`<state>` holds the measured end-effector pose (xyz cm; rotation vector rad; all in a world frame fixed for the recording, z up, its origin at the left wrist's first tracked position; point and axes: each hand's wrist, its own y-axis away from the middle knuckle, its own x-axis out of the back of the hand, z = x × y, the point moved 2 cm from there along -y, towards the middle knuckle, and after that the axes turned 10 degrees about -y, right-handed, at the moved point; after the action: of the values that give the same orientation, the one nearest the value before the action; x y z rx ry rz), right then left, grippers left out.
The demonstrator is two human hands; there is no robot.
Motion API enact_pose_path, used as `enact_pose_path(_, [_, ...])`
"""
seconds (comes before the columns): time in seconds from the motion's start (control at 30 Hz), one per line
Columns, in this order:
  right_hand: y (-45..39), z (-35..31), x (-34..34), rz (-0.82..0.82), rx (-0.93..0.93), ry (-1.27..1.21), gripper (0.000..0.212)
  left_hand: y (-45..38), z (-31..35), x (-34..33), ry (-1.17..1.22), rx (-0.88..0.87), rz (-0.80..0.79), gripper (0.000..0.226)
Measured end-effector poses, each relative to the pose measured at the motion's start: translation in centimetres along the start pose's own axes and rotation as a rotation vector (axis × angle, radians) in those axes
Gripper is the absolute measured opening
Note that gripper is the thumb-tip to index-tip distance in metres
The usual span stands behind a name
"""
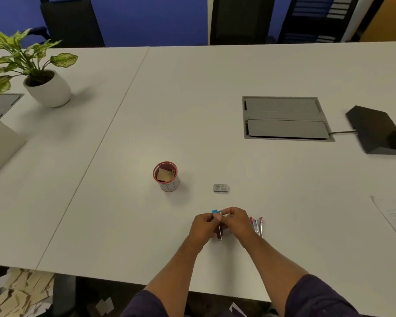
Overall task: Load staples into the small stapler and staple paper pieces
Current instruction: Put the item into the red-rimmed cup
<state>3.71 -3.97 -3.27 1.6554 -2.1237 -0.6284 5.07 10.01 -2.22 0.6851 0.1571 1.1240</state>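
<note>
On the table (215, 99): near the front edge, both hands meeting over the small blue stapler (216, 212), left hand (204, 226) curled round its body, right hand (234, 221) pinching its top, metal channel pointing down toward the table. Probably loading: best to keep the channel steady and slide the strip in straight. Beside the right hand, a pink stapler (257, 225), lying untouched. Farther off, a red-rimmed cup (167, 177) holding tan paper pieces (164, 175); right of it, a small staple box (221, 188), contents not discernible.
</note>
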Motion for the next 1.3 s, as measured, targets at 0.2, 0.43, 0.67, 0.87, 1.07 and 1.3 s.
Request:
enact_pose_path(0.2, [0.4, 1.0, 0.8, 0.022, 0.040, 0.050, 0.014, 0.2, -0.3, -0.2, -0.005, 0.013, -0.001, 0.008])
enact_pose_path(0.43, [0.2, 1.2, 3.5, 0.231, 0.141, 0.356, 0.011, -0.9, -2.3, 0.3, -0.353, 0.086, 0.235, 0.013])
enact_pose_path(0.67, [1.1, 2.1, 6.2, 0.546, 0.048, 0.467, 0.053, -0.6, -2.0, 1.0, -0.410, 0.090, 0.379, 0.022])
enact_pose_path(0.87, [0.9, 2.8, 5.9, 0.546, 0.020, 0.515, 0.038, -0.7, -2.6, 1.4, -0.409, 0.083, 0.440, 0.028])
enact_pose_path(1.07, [0.5, 2.5, 5.4, 0.510, 0.022, 0.512, 0.031, -0.4, -2.9, 1.6, -0.543, 0.004, 0.445, 0.059])
enact_pose_path(1.3, [0.1, 2.4, 4.1, 0.424, 0.056, 0.484, 0.028, -0.3, -2.4, 1.4, -0.740, -0.054, 0.362, 0.037])
